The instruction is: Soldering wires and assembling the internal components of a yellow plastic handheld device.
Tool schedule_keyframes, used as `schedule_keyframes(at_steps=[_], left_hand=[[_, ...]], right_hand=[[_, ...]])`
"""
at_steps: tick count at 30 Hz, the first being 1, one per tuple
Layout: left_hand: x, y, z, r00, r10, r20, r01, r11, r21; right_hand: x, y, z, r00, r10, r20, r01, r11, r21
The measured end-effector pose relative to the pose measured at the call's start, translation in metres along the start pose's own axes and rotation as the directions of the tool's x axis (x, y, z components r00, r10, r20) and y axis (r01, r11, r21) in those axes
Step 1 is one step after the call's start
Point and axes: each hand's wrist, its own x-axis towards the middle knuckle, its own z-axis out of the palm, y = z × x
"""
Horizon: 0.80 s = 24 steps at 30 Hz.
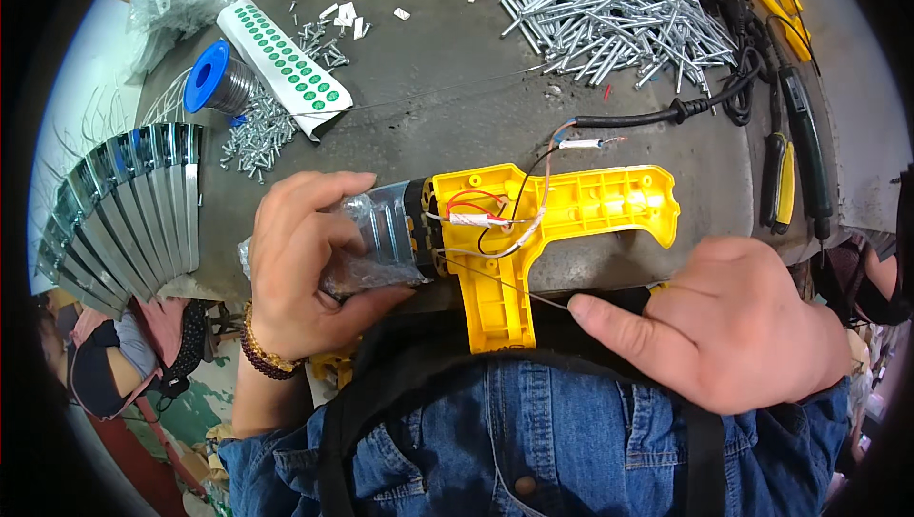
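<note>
My left hand [305, 246] is wrapped round a boxy metal part [390, 227] covered in clear plastic film. Its black end meets a yellow plastic tool housing half [609, 198], whose ribbed inside faces up. Within that shell lie red, white and black leads and a white sleeve [468, 220]. A thin stiff wire [545, 300] runs from the black end across the lower arm of the housing to the thumb of my right hand [733, 327]. That hand is closed, with its fingers curled and the wire's tip at the thumb. A black power cord [628, 121] reaches the housing, its stripped leads by another white sleeve.
Behind lies a pile of long screws [609, 22]. Short screws [262, 131], a blue solder spool [211, 79] and a sticker sheet [290, 69] are at left, beside fanned metal strips [143, 208]. At right are yellow-handled pliers [783, 179] and a dark pen-shaped tool [807, 146].
</note>
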Motion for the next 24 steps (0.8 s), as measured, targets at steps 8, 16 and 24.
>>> schedule_keyframes(at_steps=[8,16,24], left_hand=[[-0.002,0.0,-0.002,1.0,0.027,-0.001,-0.027,0.999,0.029],[0.0,-0.002,0.002,0.999,0.035,0.006,-0.035,0.999,0.019],[-0.004,-0.001,0.002,0.999,-0.016,-0.034,0.015,0.999,-0.032]], right_hand=[[0.016,0.019,0.034,0.99,0.044,-0.134,-0.049,0.998,-0.03],[0.045,0.001,0.048,0.996,0.022,-0.091,-0.046,0.96,-0.275],[0.057,-0.007,0.036,0.995,0.101,-0.004,-0.096,0.93,-0.354]])
